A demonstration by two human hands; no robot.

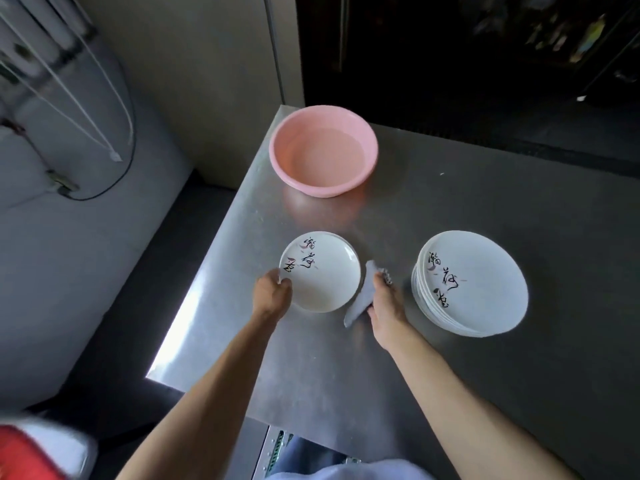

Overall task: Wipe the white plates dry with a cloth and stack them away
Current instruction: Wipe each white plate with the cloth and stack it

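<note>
Left hand [272, 292] grips plate [325, 278] rim, right hand [384, 301] clutches cloth [360, 303] partly hidden underneath

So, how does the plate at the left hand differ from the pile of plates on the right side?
The left plate lies low, one plate or perhaps two; the right pile holds many plates. The left hand grips the left plate's rim; nothing touches the right pile. The left plate looks smaller than the right pile's top plate. Both are white with black brush writing, on the metal table.

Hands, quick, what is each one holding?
Left hand: grips the round white plate by its rim.
Right hand: holds the small grey cloth.
</note>
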